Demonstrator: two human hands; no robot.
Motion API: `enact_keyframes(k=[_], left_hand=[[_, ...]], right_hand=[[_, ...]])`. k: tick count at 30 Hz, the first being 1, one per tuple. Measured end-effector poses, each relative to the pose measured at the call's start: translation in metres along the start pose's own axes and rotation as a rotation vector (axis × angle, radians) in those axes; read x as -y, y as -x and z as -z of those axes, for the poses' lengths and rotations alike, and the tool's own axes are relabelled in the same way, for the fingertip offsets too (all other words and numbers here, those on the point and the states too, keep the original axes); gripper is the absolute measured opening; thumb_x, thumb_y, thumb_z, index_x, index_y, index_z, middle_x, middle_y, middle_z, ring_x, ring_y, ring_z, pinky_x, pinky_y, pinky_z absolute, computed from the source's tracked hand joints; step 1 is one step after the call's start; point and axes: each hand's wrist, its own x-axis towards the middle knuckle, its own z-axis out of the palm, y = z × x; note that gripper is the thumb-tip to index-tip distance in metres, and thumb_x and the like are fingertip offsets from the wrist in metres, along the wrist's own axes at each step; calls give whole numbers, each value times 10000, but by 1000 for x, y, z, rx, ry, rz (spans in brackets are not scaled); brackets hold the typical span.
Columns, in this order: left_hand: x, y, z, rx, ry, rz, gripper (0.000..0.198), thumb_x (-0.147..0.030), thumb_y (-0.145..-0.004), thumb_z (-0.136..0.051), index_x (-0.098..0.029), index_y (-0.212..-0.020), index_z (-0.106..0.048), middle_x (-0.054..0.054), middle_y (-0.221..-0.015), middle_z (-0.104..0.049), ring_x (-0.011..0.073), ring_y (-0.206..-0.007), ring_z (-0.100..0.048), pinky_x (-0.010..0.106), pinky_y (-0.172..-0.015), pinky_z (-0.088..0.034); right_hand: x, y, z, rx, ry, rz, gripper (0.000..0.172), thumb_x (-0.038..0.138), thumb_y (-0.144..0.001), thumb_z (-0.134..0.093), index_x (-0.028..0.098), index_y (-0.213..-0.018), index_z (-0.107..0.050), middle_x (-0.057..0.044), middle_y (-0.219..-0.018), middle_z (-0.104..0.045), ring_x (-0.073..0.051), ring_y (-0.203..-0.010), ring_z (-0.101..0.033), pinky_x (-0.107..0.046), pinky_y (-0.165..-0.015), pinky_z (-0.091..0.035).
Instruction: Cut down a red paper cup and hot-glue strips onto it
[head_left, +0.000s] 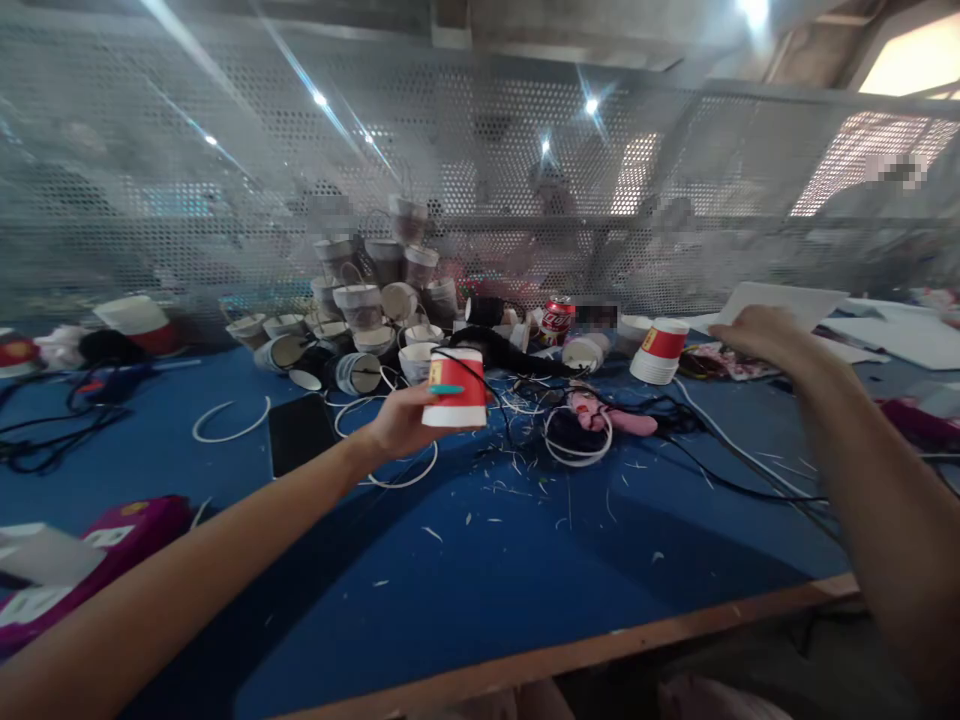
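Note:
My left hand is closed round a red and white paper cup, held on its side above the blue table. My right hand reaches far to the right, next to a stack of red and white paper cups and below a white sheet. Its fingers are curled and blurred, so whether they hold anything is unclear. A heap of cut paper cups rises behind the held cup.
White paper rings and scraps litter the table, with a black phone, black cables, a soda can, a pink item and a magenta box. A perforated metal screen closes the far side. The wooden table edge runs in front.

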Motion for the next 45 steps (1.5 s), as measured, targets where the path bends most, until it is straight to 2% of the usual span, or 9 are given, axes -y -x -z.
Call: enact_keyframes(k=[2,5,10,15,21,28,34,39,45], left_hand=[[11,0,1,-2,-10,54,430,-205,-546,-623,-125,-969,-639,92,-883,-709,251,-826,-647,384,-787,-469],[24,0,3,-15,-50,92,433,-159,-550,-628,-131,-982,-639,93,-917,-705,238,-836,-642,368,-802,-453],[35,1,6,-10,-32,33,473,-159,-556,-667,-143,-1027,-626,84,-938,-699,226,-838,-637,358,-804,-445],[39,1,7,-60,-31,-7,421,-199,-578,-719,-144,-987,-638,64,-893,-706,188,-782,-640,311,-771,-452],[43,-1,7,-89,-33,-13,380,-171,-591,-718,-131,-962,-644,58,-859,-712,173,-752,-642,287,-746,-458],[43,-1,6,-129,-46,-11,393,-154,-585,-736,-131,-963,-628,59,-869,-712,170,-757,-644,291,-766,-452],[43,-2,5,-82,-45,-31,425,-141,-598,-725,-129,-1007,-614,77,-920,-706,185,-808,-644,325,-824,-434],[45,-2,9,-57,-119,5,470,-161,-579,-735,-117,-1030,-609,94,-946,-704,215,-849,-647,348,-849,-430],[48,-1,9,-88,-178,-6,499,-162,-559,-764,-164,-1024,-585,57,-912,-702,220,-839,-644,366,-832,-432]], right_hand=[[17,10,-4,163,-23,4,497,454,-807,-481,115,-447,-533,-81,-418,-478,-142,-539,-492,-341,-549,-282],[59,35,-20,197,-285,196,500,539,-827,-399,155,-526,-505,-35,-488,-484,-131,-527,-451,-307,-553,-317],[143,87,-45,431,-659,465,465,570,-737,-544,166,-966,-520,-110,-996,-568,-188,-834,-537,-307,-679,-441],[188,125,-54,715,-711,372,484,634,-763,-468,166,-885,-483,-96,-862,-581,-189,-759,-528,-345,-663,-438],[183,131,-76,834,-958,212,479,638,-745,-499,184,-881,-435,-1,-701,-515,-122,-610,-463,-278,-555,-372],[170,116,-79,878,-999,542,446,561,-797,-482,170,-582,-483,36,-541,-434,-82,-519,-368,-252,-537,-292],[169,118,-77,766,-1319,501,336,393,-836,-522,169,-586,-498,8,-653,-528,-98,-659,-495,-263,-710,-374],[172,120,-67,1041,-1711,250,253,314,-848,-518,173,-643,-474,28,-550,-524,-78,-486,-465,-252,-576,-412],[170,120,-57,1447,-1703,71,380,412,-907,-365,162,-652,-495,86,-410,-270,-50,-368,-181,-159,-331,-162]])
